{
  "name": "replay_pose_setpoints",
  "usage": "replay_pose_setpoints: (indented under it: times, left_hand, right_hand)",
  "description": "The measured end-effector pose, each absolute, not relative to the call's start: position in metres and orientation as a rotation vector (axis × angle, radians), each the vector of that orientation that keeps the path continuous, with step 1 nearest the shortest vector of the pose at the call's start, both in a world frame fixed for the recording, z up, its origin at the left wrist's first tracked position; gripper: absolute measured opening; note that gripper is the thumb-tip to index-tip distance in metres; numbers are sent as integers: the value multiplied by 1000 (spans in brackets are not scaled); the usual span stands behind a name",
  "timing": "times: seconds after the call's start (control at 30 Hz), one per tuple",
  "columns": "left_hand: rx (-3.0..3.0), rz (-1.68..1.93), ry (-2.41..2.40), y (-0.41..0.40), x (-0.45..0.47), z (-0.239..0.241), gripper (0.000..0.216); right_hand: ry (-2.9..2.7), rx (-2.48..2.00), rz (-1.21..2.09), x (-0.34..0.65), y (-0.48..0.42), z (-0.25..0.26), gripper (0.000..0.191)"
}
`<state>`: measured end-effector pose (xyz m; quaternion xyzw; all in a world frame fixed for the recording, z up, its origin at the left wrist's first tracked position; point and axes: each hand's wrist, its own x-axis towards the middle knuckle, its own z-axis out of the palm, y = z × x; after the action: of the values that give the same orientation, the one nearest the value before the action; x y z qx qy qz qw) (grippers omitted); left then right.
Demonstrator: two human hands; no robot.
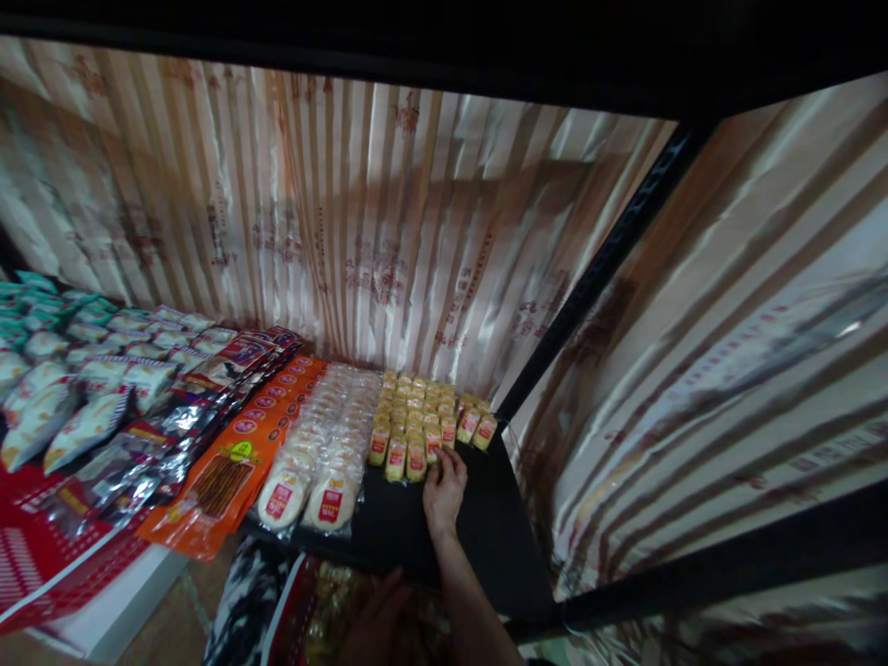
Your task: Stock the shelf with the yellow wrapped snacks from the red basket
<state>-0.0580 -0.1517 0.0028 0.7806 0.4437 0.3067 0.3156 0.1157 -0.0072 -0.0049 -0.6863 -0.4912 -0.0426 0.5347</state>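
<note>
The person's right hand (444, 490) reaches onto the black shelf (486, 536), its fingers (437, 470) spread loosely and resting on the front edge of a block of small yellow packets (423, 416). Whether the fingers pinch one packet or merely press on it I cannot tell. The left hand (378, 620) sits low in shadow by a dim bag of goods (326, 601) below the shelf's front edge; how open it is I cannot tell either.

As I judge it, the stocking is well along. The small yellow packets stand in tidy rows from the shelf's back toward its middle, close to the right rear corner. A bare strip of shelf in front of them, and toward the right edge, looks like room still to fill. To their left lie rows of round pale cakes in clear wrap (326, 453), then orange packets (236, 462), dark foil packets (201, 388), and white pouches (83, 407) near the left end, with teal packets (28, 296) at the far back left.

The labels are mostly too small or blurred to read. The yellow packets and the round cakes carry red labels with white characters I cannot make out; the orange packets bear a yellow-green badge. The striped cloth (361, 231) behind the shelf carries faint red printed characters, also unreadable.
</note>
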Motion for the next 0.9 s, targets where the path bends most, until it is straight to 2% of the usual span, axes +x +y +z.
replay_pose_setpoints:
  times: [0.17,0.4,0.6,0.9]
  left_hand:
    - [2003,885,1280,-108,-31,16,44]
    - [2178,628,1316,-56,-6,58,52]
    - [2384,487,1352,-45,-5,41,58]
    - [2458,489,1343,-38,-9,23,57]
  right_hand:
    - [-1159,-1671,-75,116,-7,-8,37]
    - [-1164,-1632,-18,118,-6,-11,35]
    - [-1179,-1630,14,117,-8,-8,36]
    - [-1217,-1641,-15,115,-8,-4,36]
